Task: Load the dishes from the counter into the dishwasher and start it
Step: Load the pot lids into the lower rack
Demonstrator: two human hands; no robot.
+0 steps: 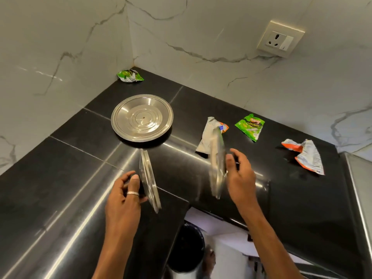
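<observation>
From the head camera, a person is standing at the inner corner of a glossy black stone counter (pixel 60 178) with thin pale joints, backed by white marble-patterned walls (pixel 60 37) with grey veins. The left hand (pixel 124 196), wearing a silvery ring (pixel 132 193), is gripping a thin round steel plate (pixel 150 180) held on edge above the counter, thumb on the near face and fingers closed around behind it. The right hand (pixel 240 174) is clamping a second steel plate (pixel 217 164), also on edge and smeared by motion blur, thumb toward the plate's face and fingers curling behind its rim. A third plate (pixel 142 117), shiny steel with raised concentric rings and a small dot at its centre, is lying flat on the counter near the corner, well apart from both hands. Crumpled foil wrappers are lying about: a green one (pixel 130 75) tucked right into the corner, a silver and orange one (pixel 209 135) partly hidden behind the right-hand plate, a green sachet (pixel 250 126) just beside it with printing too small to read, and an orange and white one (pixel 306 156) farther right showing lines of fine print that cannot be read. A cream wall socket (pixel 280 38) with a rocker switch is sitting on the right wall. Below the counter edge, a dark round bin (pixel 186 248) is showing between the forearms.
</observation>
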